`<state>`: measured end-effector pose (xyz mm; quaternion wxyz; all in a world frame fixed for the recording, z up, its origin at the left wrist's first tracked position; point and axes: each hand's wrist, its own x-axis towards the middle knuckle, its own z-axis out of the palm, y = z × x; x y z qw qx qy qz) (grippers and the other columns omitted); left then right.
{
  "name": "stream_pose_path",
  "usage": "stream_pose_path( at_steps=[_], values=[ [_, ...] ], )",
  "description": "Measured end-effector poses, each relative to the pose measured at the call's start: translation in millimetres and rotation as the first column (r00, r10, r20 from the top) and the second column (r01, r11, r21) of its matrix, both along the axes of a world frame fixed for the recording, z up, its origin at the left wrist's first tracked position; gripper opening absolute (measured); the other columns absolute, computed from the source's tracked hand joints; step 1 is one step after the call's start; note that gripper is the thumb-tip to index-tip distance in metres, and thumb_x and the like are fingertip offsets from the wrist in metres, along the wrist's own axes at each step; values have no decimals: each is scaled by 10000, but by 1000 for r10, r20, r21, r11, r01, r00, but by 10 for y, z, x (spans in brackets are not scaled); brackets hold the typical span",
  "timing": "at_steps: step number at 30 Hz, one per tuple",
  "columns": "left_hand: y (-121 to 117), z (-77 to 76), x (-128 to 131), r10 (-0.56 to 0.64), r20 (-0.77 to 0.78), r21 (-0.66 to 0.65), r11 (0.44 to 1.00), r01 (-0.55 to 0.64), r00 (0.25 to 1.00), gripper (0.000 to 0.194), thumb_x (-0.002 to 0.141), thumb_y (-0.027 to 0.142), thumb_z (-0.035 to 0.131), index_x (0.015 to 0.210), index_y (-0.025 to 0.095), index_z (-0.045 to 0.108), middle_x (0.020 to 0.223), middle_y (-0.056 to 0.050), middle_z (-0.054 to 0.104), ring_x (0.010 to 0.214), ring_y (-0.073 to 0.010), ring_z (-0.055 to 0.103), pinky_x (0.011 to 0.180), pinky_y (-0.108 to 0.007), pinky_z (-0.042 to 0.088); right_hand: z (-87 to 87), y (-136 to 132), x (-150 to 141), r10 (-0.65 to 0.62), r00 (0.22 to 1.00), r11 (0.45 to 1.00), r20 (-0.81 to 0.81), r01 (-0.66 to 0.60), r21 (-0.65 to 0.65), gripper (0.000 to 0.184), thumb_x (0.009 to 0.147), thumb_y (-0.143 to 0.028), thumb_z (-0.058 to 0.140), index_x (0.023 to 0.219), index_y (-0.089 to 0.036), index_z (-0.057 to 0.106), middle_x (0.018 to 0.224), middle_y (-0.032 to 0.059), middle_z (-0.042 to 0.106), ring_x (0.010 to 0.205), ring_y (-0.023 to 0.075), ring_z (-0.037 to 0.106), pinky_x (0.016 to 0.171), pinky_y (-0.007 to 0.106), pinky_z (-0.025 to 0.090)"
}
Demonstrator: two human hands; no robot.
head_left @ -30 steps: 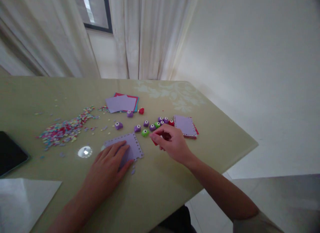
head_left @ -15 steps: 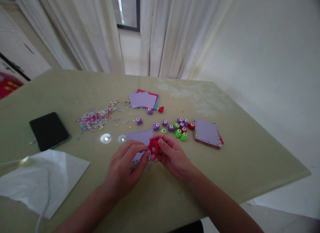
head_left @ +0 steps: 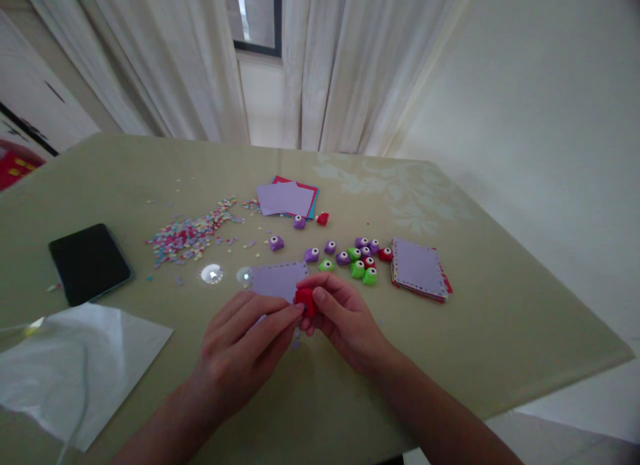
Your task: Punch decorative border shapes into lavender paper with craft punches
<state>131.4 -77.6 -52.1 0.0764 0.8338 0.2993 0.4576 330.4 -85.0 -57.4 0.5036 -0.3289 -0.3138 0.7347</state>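
A small red paper punch point(head_left: 307, 302) is held between the thumb and fingers of my right hand point(head_left: 341, 312). My left hand point(head_left: 245, 342) has its fingers pressed together, their tips touching the left side of the punch; anything pinched there is too small to make out. Beneath my hands lies a purple paper square point(head_left: 277, 279) with holes along its edges, partly covered by my fingers. Just beyond my right hand are several more punches, among them a green one point(head_left: 327, 266), a purple one point(head_left: 343, 258) and a red one point(head_left: 385, 254).
Colourful paper bits point(head_left: 187, 237) are heaped left of centre. Plain coloured sheets point(head_left: 285, 198) lie farther back, and a stack of hole-edged paper point(head_left: 419, 268) is at right. A black tablet point(head_left: 90, 264), a white sheet point(head_left: 120, 345) and a cable point(head_left: 84, 392) occupy the left.
The red punch has turned in my right hand, so its face with the small hole is less visible. My left fingers have straightened and now press at its side.
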Motion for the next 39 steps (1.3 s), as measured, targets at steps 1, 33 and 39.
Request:
stream_pose_path(
  at_steps=[1,33,39],
  values=[
    [-1,0,-5,-6,-12,14,1000,7,1000,313,962,20,741,1203,220,751,991,-42,804,828,-176,713,771,-322,572,2,-2,1,0,1000,1000,3,0,1,314,916,-479,865,1083,-229,776,860,9,760,677,122,703,643,239,570],
    [1,-13,23,-3,45,11,1000,2,999,237,977,49,765,1171,184,761,985,-38,780,839,-148,692,774,-292,561,-30,-1,-5,-22,996,1000,-81,20,-24,308,891,-481,894,1012,-209,815,840,7,758,667,98,670,638,211,526],
    [18,-42,-30,-31,-102,73,997,39,994,295,982,16,713,1204,207,752,1050,-66,782,866,-174,694,793,-331,547,-36,-15,-12,-54,998,998,-23,53,-46,326,866,-495,909,965,-206,796,816,-3,731,676,107,640,657,229,514]
  ],
)
